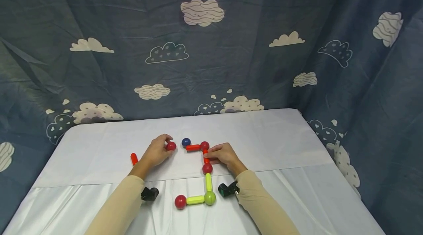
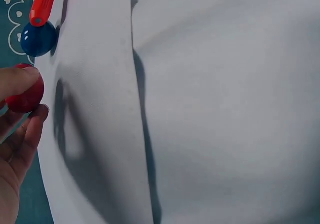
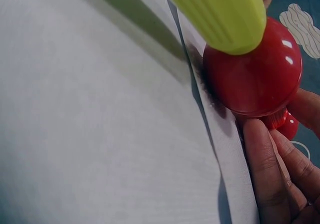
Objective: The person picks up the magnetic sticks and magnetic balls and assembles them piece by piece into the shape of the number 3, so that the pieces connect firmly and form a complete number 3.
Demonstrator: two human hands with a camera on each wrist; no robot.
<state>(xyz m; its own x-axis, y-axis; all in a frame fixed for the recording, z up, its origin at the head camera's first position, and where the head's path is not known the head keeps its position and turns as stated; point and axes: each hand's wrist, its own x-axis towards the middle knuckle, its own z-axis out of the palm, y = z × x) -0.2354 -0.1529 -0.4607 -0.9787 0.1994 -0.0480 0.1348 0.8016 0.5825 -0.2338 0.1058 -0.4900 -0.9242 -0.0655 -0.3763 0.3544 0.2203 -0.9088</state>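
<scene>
Pinching at the fingertips [image 2: 42,113], the left hand [image 1: 157,152] holds a red ball [image 1: 171,146], the right hand [image 1: 225,155] a red rod [image 1: 206,160].

Looks like smooth plastic, glossy with crisp highlights, on the red balls [image 3: 255,77] and blue ball [image 2: 38,38]. Turns satiny and finely grooved on the yellow-green rod [image 3: 222,14]. Looks like matt, creased cloth on the white cover [image 1: 284,139] and dark curtain [image 1: 231,62].

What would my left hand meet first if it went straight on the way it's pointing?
Probably the glossy blue ball, just beyond the glossy red ball in your left hand; depth is hard to judge, so the hand might slip past.
</scene>
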